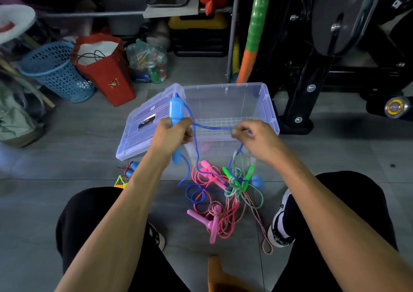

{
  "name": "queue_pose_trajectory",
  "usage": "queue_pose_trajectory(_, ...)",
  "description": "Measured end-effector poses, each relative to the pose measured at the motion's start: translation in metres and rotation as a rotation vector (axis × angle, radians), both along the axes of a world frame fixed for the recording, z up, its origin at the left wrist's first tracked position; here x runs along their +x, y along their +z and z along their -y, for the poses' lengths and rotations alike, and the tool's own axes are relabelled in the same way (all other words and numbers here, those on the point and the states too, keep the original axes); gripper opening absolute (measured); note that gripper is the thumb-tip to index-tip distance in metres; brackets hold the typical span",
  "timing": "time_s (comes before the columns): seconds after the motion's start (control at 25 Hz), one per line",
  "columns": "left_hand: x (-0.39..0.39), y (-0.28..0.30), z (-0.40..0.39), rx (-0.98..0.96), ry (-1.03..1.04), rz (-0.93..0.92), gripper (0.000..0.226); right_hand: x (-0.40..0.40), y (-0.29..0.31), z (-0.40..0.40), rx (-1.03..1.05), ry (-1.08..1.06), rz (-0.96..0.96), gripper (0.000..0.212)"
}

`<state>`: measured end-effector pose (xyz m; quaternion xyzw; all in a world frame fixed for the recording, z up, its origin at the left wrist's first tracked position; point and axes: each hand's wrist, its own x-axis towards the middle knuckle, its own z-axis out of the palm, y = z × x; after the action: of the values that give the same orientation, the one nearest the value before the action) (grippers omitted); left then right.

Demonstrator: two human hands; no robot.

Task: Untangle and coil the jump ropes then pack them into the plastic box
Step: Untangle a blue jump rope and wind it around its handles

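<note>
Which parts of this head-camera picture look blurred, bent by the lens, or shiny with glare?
Head view: right hand fingertips smeared by motion; left hand sharper on the blue handle; wide lens bows the floor tiles and forearms; soft glare on the plastic box rim.

Left hand (pixel 173 132) grips a blue handle (pixel 176 112); right hand (pixel 250 136) pinches its blue cord (pixel 212 128); clear plastic box (pixel 271 112) at 12 o'clock
</note>
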<state>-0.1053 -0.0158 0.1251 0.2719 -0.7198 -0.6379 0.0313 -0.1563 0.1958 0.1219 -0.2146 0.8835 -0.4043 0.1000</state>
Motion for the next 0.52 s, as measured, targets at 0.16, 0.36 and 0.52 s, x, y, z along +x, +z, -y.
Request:
queue_pose_trajectory(0.16,0.0,-0.009,0.012,-0.179,0.175,0.028,0.027,-0.002,0.009,-0.006,-0.194,0.044,0.223,0.015)
queue_pose_trajectory(0.36,0.002,-0.014,0.02,-0.296,-0.014,0.199,0.024,0.001,-0.002,-0.005,0.036,0.166,0.088,0.015)
queue_pose_trajectory(0.52,0.01,-0.01,-0.015,-0.205,-0.475,0.053,0.014,0.001,0.003,0.003,-0.048,0.165,0.054,0.017)
